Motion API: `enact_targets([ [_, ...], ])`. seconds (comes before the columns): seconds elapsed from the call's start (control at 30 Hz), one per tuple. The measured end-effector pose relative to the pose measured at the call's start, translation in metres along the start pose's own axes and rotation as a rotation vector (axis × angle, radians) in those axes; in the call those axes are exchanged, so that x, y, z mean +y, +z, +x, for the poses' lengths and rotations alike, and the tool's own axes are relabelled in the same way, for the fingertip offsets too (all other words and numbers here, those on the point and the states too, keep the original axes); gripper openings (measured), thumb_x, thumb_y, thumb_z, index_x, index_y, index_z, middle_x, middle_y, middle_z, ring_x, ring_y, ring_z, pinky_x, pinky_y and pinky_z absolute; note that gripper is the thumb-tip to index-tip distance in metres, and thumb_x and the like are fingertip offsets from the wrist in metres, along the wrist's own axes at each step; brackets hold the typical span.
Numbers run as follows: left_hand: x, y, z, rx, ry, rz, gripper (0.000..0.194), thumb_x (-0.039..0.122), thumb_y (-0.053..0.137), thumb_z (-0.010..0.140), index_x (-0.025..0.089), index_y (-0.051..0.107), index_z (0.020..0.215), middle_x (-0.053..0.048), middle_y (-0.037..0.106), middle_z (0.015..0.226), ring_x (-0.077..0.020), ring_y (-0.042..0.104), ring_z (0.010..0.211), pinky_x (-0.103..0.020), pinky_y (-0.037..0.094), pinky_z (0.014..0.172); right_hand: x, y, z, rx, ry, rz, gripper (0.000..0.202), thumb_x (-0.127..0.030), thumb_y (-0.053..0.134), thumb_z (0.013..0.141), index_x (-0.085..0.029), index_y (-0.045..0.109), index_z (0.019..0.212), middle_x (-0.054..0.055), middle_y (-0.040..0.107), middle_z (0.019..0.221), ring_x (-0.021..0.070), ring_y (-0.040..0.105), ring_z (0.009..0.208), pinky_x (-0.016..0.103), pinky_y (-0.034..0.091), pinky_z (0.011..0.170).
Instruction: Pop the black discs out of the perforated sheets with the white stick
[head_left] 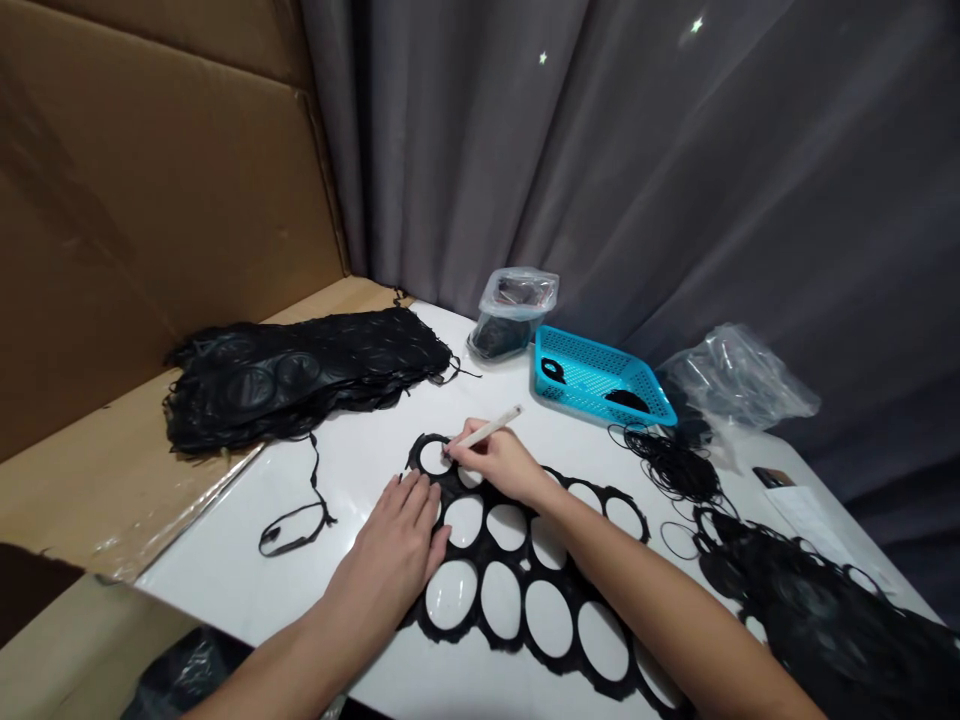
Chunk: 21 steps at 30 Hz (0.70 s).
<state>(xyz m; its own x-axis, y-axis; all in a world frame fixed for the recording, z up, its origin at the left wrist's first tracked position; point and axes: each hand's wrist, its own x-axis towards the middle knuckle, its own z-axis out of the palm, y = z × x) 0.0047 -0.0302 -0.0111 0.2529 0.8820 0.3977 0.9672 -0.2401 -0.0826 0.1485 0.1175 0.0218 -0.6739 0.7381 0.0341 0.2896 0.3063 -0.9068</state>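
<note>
1. Risk, left: the black perforated sheet (480, 557) lies on the white table (360, 440) beneath both hands; weak pressure from the left hand (405, 530) could let it slide.
2. Risk, right: a careless angle of the pen-like tool (487, 427) (its tip is too small to identify) could nick the ring.
3. Left hand: flattened, fingers extended, resting on the sheet, clasping nothing visible.
4. Right hand (504, 463): closed around the tool, at the far-left ring (420, 446).

A thin black sheet (480, 554) with rows of rounded holes lies flat toward 6 o'clock; a slim white pen-shaped tool (491, 426) slants at its 11 o'clock corner, tip toward 8 o'clock.
</note>
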Motion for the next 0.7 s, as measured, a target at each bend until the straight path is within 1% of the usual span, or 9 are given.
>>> enact_targets([
  [0.07,0.000,0.001,-0.002,0.004,0.006,0.001,0.041,0.028,0.042,0.100,0.001,0.065,0.121,-0.021,0.067,0.124,-0.0336,0.061,0.119,-0.047,0.041,0.108,-0.005,0.011,-0.004,-0.044,-0.011,-0.007,0.013,-0.030,0.060,0.085,-0.020,0.059,0.075,-0.001,0.069,0.080,0.0141,0.059,0.072,0.025,0.044,0.067],
  [0.13,0.000,0.001,-0.002,0.007,0.000,-0.003,0.041,0.026,0.042,0.099,0.002,0.065,0.121,-0.021,0.068,0.123,-0.0331,0.062,0.118,-0.047,0.041,0.107,-0.007,0.015,-0.006,-0.056,-0.019,-0.016,0.011,-0.027,0.059,0.085,-0.020,0.060,0.076,-0.001,0.069,0.082,0.0140,0.060,0.073,0.025,0.044,0.069],
  [0.33,0.002,-0.001,-0.001,-0.010,-0.009,0.001,0.041,0.025,0.039,0.100,0.002,0.066,0.122,-0.019,0.068,0.123,-0.0325,0.062,0.119,-0.046,0.042,0.107,-0.007,0.016,-0.007,-0.069,-0.007,-0.006,0.008,-0.024,0.059,0.085,-0.020,0.061,0.078,0.000,0.070,0.084,0.0147,0.062,0.078,0.025,0.045,0.073],
  [0.53,0.003,-0.001,-0.001,0.016,-0.004,0.006,0.041,0.023,0.040,0.100,0.001,0.065,0.122,-0.020,0.068,0.123,-0.0335,0.062,0.118,-0.047,0.042,0.106,-0.005,0.019,-0.008,-0.052,-0.079,-0.060,0.008,-0.021,0.058,0.087,-0.020,0.060,0.079,-0.001,0.068,0.085,0.0142,0.062,0.078,0.025,0.046,0.074],
  [0.6,0.003,-0.002,0.000,0.022,-0.003,0.002,0.040,0.022,0.041,0.099,0.001,0.065,0.122,-0.021,0.068,0.122,-0.0337,0.062,0.118,-0.047,0.041,0.106,-0.004,0.020,-0.010,-0.037,-0.142,-0.115,0.008,-0.018,0.057,0.088,-0.021,0.059,0.080,0.000,0.068,0.086,0.0151,0.063,0.081,0.026,0.046,0.076],
  [0.7,0.003,-0.003,0.001,0.040,-0.004,-0.003,0.039,0.021,0.040,0.099,0.000,0.066,0.120,-0.021,0.069,0.119,-0.0340,0.062,0.118,-0.048,0.041,0.107,-0.002,0.023,-0.015,-0.043,-0.309,-0.300,0.010,-0.016,0.054,0.092,-0.021,0.058,0.084,0.003,0.068,0.091,0.0176,0.061,0.087,0.029,0.045,0.081],
])
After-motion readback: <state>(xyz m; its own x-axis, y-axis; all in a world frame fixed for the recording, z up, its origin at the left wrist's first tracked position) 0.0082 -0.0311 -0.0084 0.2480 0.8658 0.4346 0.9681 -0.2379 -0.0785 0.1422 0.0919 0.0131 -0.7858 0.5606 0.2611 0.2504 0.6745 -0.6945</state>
